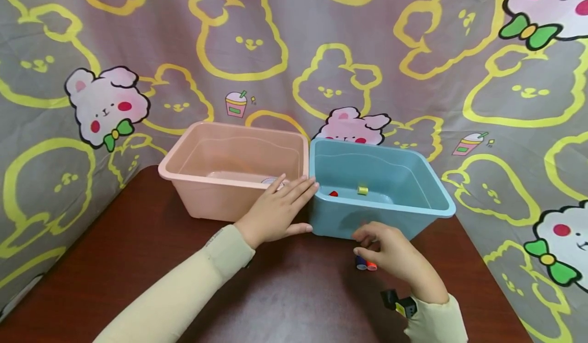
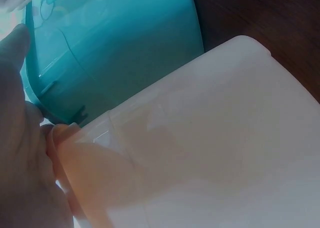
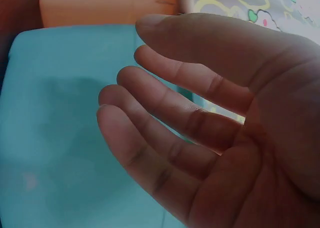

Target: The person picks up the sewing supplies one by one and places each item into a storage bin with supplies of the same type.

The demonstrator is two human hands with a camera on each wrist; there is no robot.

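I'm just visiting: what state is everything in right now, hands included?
Pink bin: upright, open-topped
Blue bin: upright, open-topped, holding two small pieces
Red piece: inside the blue bin
Yellow piece: inside the blue bin, apart from the red one
Dark blue piece and orange piece: side by side on the table
Left hand: fingers straight, at the bins' adjoining rims
Right hand: empty, fingers loosely bent

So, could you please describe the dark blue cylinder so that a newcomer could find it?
Start at the blue bin, right of the pink bin. On the table before it, by the right hand, sits a small cylinder; unlike its orange-red neighbour on the right, it is dark blue.
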